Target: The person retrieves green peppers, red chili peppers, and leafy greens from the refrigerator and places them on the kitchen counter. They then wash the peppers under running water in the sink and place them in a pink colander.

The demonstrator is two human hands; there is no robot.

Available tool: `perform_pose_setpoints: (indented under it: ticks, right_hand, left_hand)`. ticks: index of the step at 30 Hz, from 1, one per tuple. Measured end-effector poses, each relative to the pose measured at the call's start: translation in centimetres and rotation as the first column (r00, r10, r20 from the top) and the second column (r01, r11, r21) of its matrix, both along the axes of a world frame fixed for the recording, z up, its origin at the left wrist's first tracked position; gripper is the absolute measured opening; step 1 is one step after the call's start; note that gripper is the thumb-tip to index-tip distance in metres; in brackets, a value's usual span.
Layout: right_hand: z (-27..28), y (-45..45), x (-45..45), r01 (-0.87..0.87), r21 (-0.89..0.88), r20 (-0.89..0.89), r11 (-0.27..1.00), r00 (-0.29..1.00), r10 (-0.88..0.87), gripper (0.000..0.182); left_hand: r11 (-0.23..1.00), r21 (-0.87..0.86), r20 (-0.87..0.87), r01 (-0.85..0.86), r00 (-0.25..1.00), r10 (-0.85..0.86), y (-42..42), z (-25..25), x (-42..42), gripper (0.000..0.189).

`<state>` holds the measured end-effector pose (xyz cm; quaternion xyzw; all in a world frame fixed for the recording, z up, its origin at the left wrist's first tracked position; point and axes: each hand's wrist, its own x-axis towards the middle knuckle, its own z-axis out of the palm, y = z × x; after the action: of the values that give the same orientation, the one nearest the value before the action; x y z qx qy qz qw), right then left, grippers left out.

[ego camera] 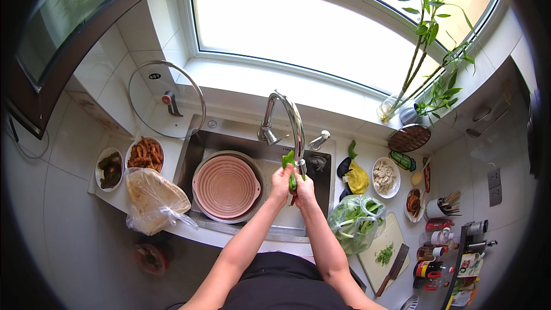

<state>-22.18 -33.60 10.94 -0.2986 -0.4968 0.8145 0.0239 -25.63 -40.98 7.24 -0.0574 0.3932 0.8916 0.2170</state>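
Observation:
Over the stainless steel sink, both hands are close together beneath the spout of the chrome faucet. My left hand grips green peppers, one end poking up above the fingers. My right hand is closed around the same bunch from the other side. A red tip, perhaps of a red chili pepper, shows below the fingers. How many peppers there are is hidden by the hands. In the sink's left part, a pink plastic colander sits in a metal basin.
Left of the sink are a plastic-bagged flatbread, a bowl of fried strips and a glass lid. To the right, bagged leafy greens lie near a cutting board bearing a cleaver. Several bottles stand farther right.

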Motion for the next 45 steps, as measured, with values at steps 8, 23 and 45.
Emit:
perform_pose_setpoints:
  ticks: [8,23,45]
  right_hand:
    - [0.5,1.6,-0.5,-0.039,-0.013,0.009,0.999,0.999,0.039,0.019]
    - [3.4,-0.5,1.8,-0.117,0.322,-0.008,0.939,0.992,0.126,0.014]
    - [2.3,0.2,0.0,0.032,0.706,-0.080,0.707,0.996,0.035,0.024]
  left_hand:
    - [0.966,0.258,-0.007,-0.007,1.000,0.009,0.2,1.9,0.5,0.025]
    - [0.997,-0.044,0.037,-0.071,0.997,0.072,0.0,2.8,-2.5,0.012]
    - [0.949,0.314,0.046,-0.033,0.999,0.019,0.3,0.9,0.3,0.025]
